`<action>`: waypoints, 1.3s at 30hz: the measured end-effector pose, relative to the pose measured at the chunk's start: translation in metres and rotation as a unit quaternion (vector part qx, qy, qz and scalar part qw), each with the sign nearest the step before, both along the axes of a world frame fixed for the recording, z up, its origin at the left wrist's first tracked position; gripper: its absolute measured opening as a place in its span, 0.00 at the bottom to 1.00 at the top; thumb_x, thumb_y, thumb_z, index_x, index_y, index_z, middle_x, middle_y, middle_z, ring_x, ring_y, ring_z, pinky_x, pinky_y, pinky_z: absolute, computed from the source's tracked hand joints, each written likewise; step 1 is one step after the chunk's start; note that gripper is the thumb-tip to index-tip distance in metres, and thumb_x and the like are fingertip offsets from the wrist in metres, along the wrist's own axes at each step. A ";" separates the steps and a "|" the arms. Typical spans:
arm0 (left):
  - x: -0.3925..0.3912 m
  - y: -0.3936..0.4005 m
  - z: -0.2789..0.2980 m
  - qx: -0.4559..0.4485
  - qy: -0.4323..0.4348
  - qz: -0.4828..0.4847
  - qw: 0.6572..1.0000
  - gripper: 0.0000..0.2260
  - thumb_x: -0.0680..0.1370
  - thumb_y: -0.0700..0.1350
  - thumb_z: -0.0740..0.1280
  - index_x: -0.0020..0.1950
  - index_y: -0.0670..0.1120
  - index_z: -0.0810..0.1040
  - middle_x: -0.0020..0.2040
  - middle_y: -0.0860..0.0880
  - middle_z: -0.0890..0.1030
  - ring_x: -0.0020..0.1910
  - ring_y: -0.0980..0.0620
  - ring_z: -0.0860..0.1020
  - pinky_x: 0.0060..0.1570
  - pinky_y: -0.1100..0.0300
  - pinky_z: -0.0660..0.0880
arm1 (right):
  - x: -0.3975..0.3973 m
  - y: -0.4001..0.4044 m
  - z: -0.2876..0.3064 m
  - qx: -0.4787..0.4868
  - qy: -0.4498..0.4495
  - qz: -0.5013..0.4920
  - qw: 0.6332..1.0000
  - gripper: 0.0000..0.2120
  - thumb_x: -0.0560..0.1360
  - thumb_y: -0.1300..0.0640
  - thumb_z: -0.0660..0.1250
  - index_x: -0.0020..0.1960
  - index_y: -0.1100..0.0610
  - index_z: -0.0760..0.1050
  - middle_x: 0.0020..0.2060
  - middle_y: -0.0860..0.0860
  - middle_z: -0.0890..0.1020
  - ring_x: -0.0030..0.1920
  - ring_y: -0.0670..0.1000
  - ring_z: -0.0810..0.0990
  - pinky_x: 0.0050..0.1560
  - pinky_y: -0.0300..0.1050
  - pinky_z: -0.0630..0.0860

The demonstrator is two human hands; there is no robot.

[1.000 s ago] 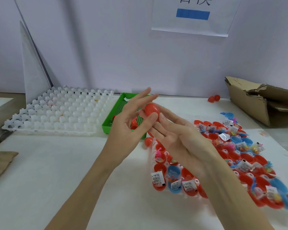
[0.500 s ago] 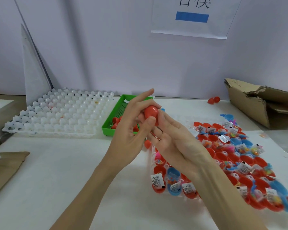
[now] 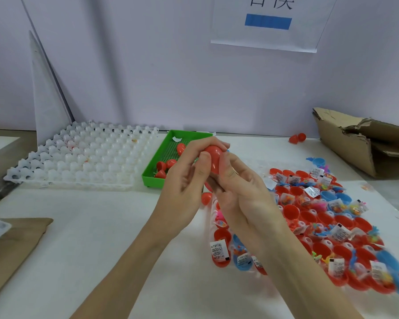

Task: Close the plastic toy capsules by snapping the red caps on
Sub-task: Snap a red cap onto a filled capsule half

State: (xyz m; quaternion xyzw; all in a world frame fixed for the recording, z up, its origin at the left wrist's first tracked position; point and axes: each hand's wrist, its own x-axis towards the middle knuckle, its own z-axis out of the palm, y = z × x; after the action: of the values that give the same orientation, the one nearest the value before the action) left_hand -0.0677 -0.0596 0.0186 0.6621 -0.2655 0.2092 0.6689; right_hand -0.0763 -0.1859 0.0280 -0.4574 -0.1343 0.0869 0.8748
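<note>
A red capsule (image 3: pixel 213 155) sits between both hands above the table's middle. My left hand (image 3: pixel 184 180) curls its fingers over the capsule's top, with the thumb pressed on its side. My right hand (image 3: pixel 237 187) holds it from below and from the right, thumb against the shell. The lower half of the capsule is hidden by my fingers. Several open red and blue capsule halves (image 3: pixel 320 217) with small toys and labelled packets stand in a clear tray to the right. Loose red caps (image 3: pixel 165 165) lie in a green tray (image 3: pixel 154 173) behind my hands.
A white moulded tray (image 3: pixel 83 157) with many hollow cells lies at the back left. A torn cardboard box (image 3: pixel 359 141) stands at the back right, with two red pieces (image 3: pixel 297 137) near the wall. One red cap (image 3: pixel 206 198) lies on the table under my hands. Brown cardboard (image 3: pixel 12 247) lies at the left edge.
My left fingers, straight a second ago, have curled down over the red capsule. Both hands have closed in round it, and the view has shifted slightly.
</note>
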 end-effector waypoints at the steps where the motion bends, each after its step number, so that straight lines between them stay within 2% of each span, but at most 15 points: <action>1: -0.001 -0.001 0.000 -0.005 0.004 0.006 1.000 0.15 0.87 0.48 0.55 0.65 0.42 0.77 0.61 0.50 0.82 0.61 0.48 0.81 0.58 0.60 0.78 | 0.000 0.001 0.000 0.002 0.004 0.003 1.000 0.23 0.78 0.53 0.67 0.67 0.67 0.75 0.67 0.65 0.78 0.69 0.63 0.76 0.76 0.60 0.66; 4: -0.002 -0.002 0.000 -0.014 0.015 0.037 0.999 0.15 0.87 0.48 0.57 0.65 0.42 0.79 0.60 0.49 0.83 0.56 0.50 0.82 0.56 0.60 0.79 | -0.001 0.004 0.003 0.042 0.042 0.055 0.997 0.24 0.80 0.50 0.66 0.70 0.64 0.74 0.67 0.62 0.79 0.69 0.59 0.78 0.75 0.55 0.69; 7: -0.001 0.000 -0.001 0.052 -0.020 0.095 0.994 0.11 0.84 0.44 0.64 0.65 0.44 0.79 0.61 0.50 0.81 0.61 0.46 0.80 0.59 0.61 0.75 | 0.001 0.003 0.006 0.091 0.112 0.092 0.985 0.30 0.80 0.44 0.66 0.73 0.64 0.72 0.67 0.60 0.79 0.69 0.59 0.78 0.74 0.56 0.69; 9: 0.000 0.000 -0.002 0.080 -0.042 0.123 0.988 0.11 0.81 0.42 0.68 0.63 0.45 0.79 0.59 0.51 0.81 0.59 0.47 0.80 0.59 0.61 0.75 | 0.003 0.001 0.006 0.109 0.142 0.104 0.978 0.32 0.79 0.43 0.66 0.74 0.64 0.70 0.69 0.59 0.78 0.70 0.60 0.76 0.75 0.56 0.68; 12: 0.001 0.002 -0.001 0.102 -0.049 0.147 0.983 0.09 0.80 0.41 0.69 0.60 0.45 0.79 0.55 0.52 0.80 0.56 0.50 0.79 0.57 0.64 0.73 | 0.003 -0.001 0.004 0.126 0.169 0.129 0.969 0.31 0.80 0.43 0.66 0.73 0.65 0.72 0.67 0.59 0.78 0.71 0.60 0.76 0.74 0.55 0.69; 17: 0.001 0.005 0.001 0.156 -0.082 0.192 0.965 0.11 0.81 0.44 0.68 0.61 0.42 0.80 0.57 0.52 0.79 0.59 0.55 0.77 0.60 0.65 0.71 | 0.003 -0.002 0.006 0.111 0.162 0.119 0.973 0.27 0.79 0.45 0.67 0.67 0.67 0.76 0.65 0.62 0.78 0.73 0.60 0.72 0.72 0.56 0.72; 21: 0.001 0.007 0.001 0.168 -0.100 0.205 0.959 0.14 0.80 0.48 0.65 0.61 0.42 0.80 0.57 0.53 0.79 0.59 0.60 0.74 0.61 0.66 0.69 | 0.003 -0.001 0.006 0.106 0.150 0.108 0.977 0.29 0.78 0.46 0.67 0.68 0.69 0.74 0.68 0.66 0.77 0.70 0.62 0.76 0.70 0.57 0.74; 25: 0.000 0.004 -0.001 0.154 -0.105 0.201 0.962 0.13 0.81 0.46 0.66 0.62 0.42 0.80 0.57 0.54 0.79 0.60 0.58 0.75 0.62 0.66 0.70 | 0.002 0.000 0.008 0.117 0.146 0.113 0.976 0.24 0.78 0.47 0.68 0.58 0.70 0.82 0.67 0.68 0.76 0.69 0.65 0.76 0.63 0.58 0.79; 27: 0.001 0.003 -0.002 0.145 -0.104 0.201 0.963 0.13 0.81 0.46 0.66 0.62 0.42 0.81 0.58 0.54 0.79 0.61 0.58 0.75 0.63 0.64 0.71 | 0.002 -0.001 0.008 0.124 0.144 0.121 0.974 0.23 0.78 0.48 0.68 0.58 0.69 0.82 0.67 0.69 0.75 0.69 0.65 0.76 0.63 0.58 0.79; 30: 0.003 0.004 -0.003 0.139 -0.088 0.181 0.970 0.12 0.83 0.46 0.66 0.63 0.43 0.80 0.59 0.53 0.80 0.63 0.54 0.77 0.64 0.57 0.74 | 0.002 -0.002 0.006 0.126 0.134 0.117 0.976 0.22 0.78 0.48 0.68 0.58 0.67 0.83 0.61 0.66 0.81 0.64 0.62 0.81 0.59 0.55 0.82; 33: 0.004 0.003 -0.006 0.133 -0.038 0.128 0.982 0.14 0.84 0.44 0.65 0.69 0.45 0.78 0.64 0.54 0.79 0.68 0.49 0.75 0.70 0.50 0.72 | 0.001 -0.003 0.006 0.063 0.075 0.053 0.994 0.18 0.80 0.48 0.67 0.57 0.63 0.84 0.59 0.60 0.84 0.62 0.57 0.83 0.56 0.47 0.82; 35: 0.004 0.002 -0.009 0.109 0.003 0.088 0.990 0.17 0.85 0.45 0.62 0.74 0.48 0.75 0.69 0.55 0.77 0.72 0.50 0.73 0.72 0.51 0.71 | 0.000 -0.003 0.005 -0.039 -0.009 -0.059 0.997 0.14 0.78 0.49 0.69 0.57 0.55 0.86 0.56 0.52 0.86 0.59 0.51 0.85 0.54 0.40 0.81; 37: 0.004 -0.001 -0.011 0.050 0.048 0.069 0.995 0.16 0.86 0.49 0.60 0.73 0.51 0.75 0.68 0.53 0.79 0.70 0.50 0.76 0.67 0.54 0.75 | 0.001 -0.003 0.004 -0.196 -0.115 -0.194 0.954 0.13 0.75 0.47 0.73 0.57 0.49 0.85 0.53 0.44 0.87 0.56 0.44 0.85 0.53 0.34 0.80; 39: 0.004 -0.001 -0.009 -0.041 0.108 0.070 0.991 0.13 0.84 0.53 0.60 0.64 0.50 0.79 0.59 0.52 0.83 0.59 0.51 0.83 0.57 0.57 0.79 | 0.004 -0.002 -0.001 -0.334 -0.197 -0.278 0.879 0.15 0.73 0.48 0.76 0.58 0.49 0.81 0.52 0.40 0.84 0.56 0.40 0.82 0.56 0.31 0.78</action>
State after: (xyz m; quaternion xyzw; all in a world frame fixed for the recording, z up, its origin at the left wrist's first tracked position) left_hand -0.0634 -0.0610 0.0099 0.6700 -0.1363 0.1936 0.7036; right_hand -0.0720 -0.1876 0.0266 -0.7489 -0.1339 -0.2124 0.6133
